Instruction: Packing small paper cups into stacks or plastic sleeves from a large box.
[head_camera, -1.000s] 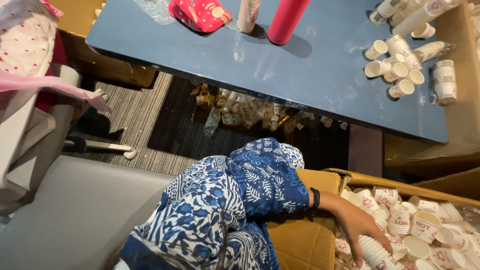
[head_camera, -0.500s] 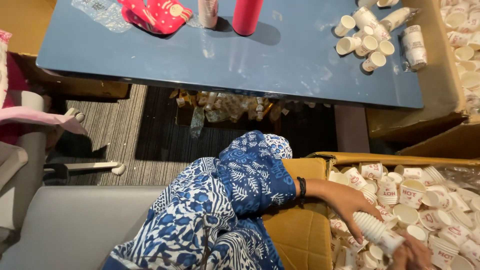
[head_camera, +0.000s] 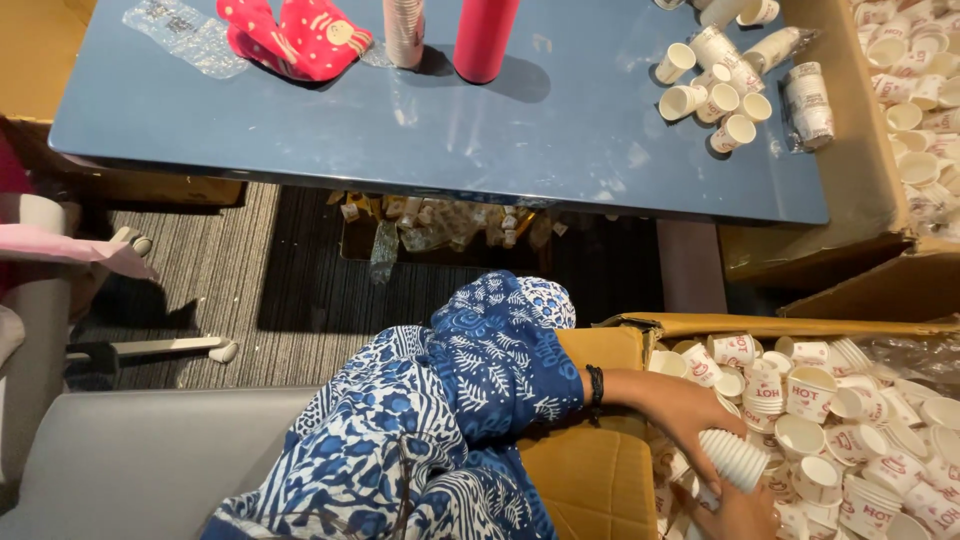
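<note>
Blue bench (head_camera: 400, 140) up top has a red bottle (head_camera: 485, 38) just beside a pinkish cup stack (head_camera: 404, 30), a red pouch (head_camera: 297, 35) and clear plastic wrap (head_camera: 185, 33) to their left. Loose white cups (head_camera: 715, 85) near its far corner. Litter (head_camera: 440, 222) on the floor underneath, striped carpet (head_camera: 225, 270).

A blue table (head_camera: 440, 130) is seen well beyond the hands. On it, far up and left of them, a red pouch (head_camera: 297, 35), a clear wrapper (head_camera: 185, 35), a cup stack (head_camera: 404, 30) and a red bottle (head_camera: 487, 38) are set; loose white paper cups (head_camera: 715, 85) are scattered straight ahead.
</note>
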